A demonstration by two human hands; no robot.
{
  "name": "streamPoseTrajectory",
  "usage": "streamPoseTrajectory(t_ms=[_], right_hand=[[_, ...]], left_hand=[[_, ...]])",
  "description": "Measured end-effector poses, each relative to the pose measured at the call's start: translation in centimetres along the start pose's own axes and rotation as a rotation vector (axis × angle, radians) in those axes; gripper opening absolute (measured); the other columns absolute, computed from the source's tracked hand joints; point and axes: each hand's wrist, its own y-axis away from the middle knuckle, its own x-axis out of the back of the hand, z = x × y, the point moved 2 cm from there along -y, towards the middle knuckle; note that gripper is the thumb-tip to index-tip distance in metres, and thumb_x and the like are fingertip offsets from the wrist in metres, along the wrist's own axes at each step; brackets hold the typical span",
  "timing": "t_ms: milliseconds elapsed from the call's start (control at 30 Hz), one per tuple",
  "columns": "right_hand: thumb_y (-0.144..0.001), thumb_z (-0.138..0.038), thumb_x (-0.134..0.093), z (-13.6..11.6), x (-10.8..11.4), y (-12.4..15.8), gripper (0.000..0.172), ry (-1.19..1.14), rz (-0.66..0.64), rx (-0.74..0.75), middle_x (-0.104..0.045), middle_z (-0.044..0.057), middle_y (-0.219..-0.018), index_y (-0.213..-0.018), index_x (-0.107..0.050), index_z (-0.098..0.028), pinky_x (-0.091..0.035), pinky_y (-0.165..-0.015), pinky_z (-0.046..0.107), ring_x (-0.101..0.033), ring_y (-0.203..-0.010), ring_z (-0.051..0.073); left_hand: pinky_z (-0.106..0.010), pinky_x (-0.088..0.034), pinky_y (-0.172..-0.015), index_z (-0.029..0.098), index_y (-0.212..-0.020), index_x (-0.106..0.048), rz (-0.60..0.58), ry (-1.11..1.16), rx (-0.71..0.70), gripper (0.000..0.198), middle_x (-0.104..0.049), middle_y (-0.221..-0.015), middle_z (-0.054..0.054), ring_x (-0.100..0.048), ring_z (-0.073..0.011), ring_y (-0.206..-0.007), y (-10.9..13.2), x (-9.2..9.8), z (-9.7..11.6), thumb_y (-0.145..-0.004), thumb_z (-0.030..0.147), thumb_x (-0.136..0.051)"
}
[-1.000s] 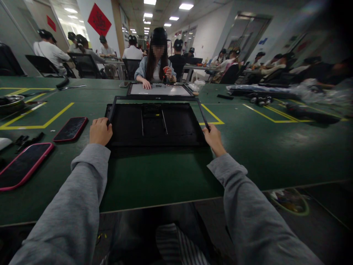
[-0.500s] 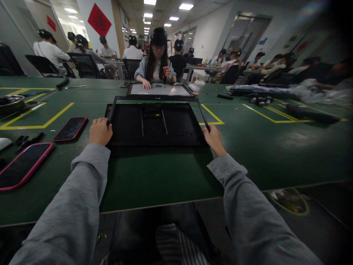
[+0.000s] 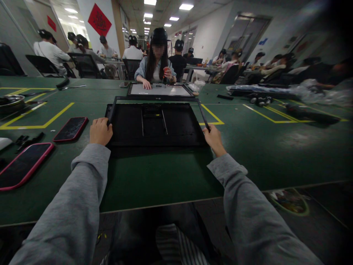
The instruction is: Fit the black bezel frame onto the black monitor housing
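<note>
A thin black monitor bezel [image 3: 203, 115] is held tilted, its far edge raised, between my two hands. My left hand [image 3: 100, 131] is closed around its left side bar. On the opposite bar, the fingers of my right hand [image 3: 214, 140] are wrapped near the lower end. Beneath and inside the frame lies a black monitor back cover [image 3: 125, 127], showing two metal rails and a recessed middle. Whether the bezel's near edge touches the cover is hard to tell, black on black.
Across the green table [image 3: 162, 180], a person [image 3: 154, 70] holds a red-handled screwdriver [image 3: 165, 70] over a display panel [image 3: 138, 89]. Two red-edged phones [image 3: 71, 129] [image 3: 23, 167] lie left. Wrapped parts [image 3: 256, 90] lie at the far right, a metal bowl [image 3: 12, 103] at the left.
My hands, the bezel and the back cover look unmoved. Across the table, the other person's hand with the screwdriver has shifted slightly.
</note>
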Motion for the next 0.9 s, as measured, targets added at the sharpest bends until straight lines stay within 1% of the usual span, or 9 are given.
streamPoseTrajectory(t_ms=[233, 367, 533, 767, 900], right_hand=[[-0.089, -0.027, -0.047, 0.19, -0.17, -0.06, 0.038, -0.008, 0.002, 0.015, -0.073, 0.019, -0.117, -0.118, -0.067, -0.013, -0.049, -0.098, 0.047, -0.066, -0.112, 0.033], [-0.088, -0.028, -0.047, 0.23, -0.24, -0.16, 0.038, -0.024, 0.008, 0.018, -0.073, 0.018, -0.115, -0.117, -0.067, -0.015, -0.049, -0.098, 0.047, -0.066, -0.110, 0.032], [-0.088, -0.028, -0.047, 0.25, -0.28, -0.18, 0.039, -0.005, 0.000, 0.008, -0.073, 0.019, -0.117, -0.119, -0.066, -0.013, -0.049, -0.099, 0.046, -0.066, -0.111, 0.033], [-0.088, -0.028, -0.047, 0.36, -0.31, -0.10, 0.041, 0.019, -0.006, 0.014, -0.072, 0.020, -0.119, -0.121, -0.066, -0.013, -0.049, -0.097, 0.047, -0.066, -0.111, 0.034], [-0.088, -0.029, -0.048, 0.37, -0.28, -0.06, 0.040, 0.022, -0.007, 0.009, -0.073, 0.018, -0.119, -0.121, -0.066, -0.015, -0.050, -0.097, 0.045, -0.066, -0.111, 0.032]], left_hand=[[-0.053, -0.042, -0.106, 0.014, -0.121, -0.064, 0.001, 0.016, 0.006, 0.040, -0.062, -0.133, -0.019, -0.050, -0.0347, -0.125, 0.02, 0.08, 0.06, -0.090, 0.030, -0.044], [-0.053, -0.043, -0.105, 0.014, -0.122, -0.064, 0.002, 0.007, 0.003, 0.041, -0.062, -0.132, -0.018, -0.051, -0.0349, -0.125, 0.03, 0.07, 0.09, -0.090, 0.030, -0.044], [-0.053, -0.043, -0.105, 0.013, -0.122, -0.064, 0.003, -0.001, -0.004, 0.043, -0.062, -0.133, -0.018, -0.050, -0.0351, -0.125, 0.11, 0.16, 0.21, -0.090, 0.031, -0.042], [-0.052, -0.042, -0.106, 0.014, -0.122, -0.064, -0.009, 0.003, -0.001, 0.043, -0.062, -0.134, -0.017, -0.050, -0.0340, -0.125, 0.02, 0.16, 0.17, -0.089, 0.031, -0.043], [-0.053, -0.042, -0.105, 0.014, -0.122, -0.064, -0.010, -0.003, -0.008, 0.043, -0.062, -0.134, -0.018, -0.050, -0.0351, -0.125, -0.01, 0.09, 0.08, -0.090, 0.031, -0.042]])
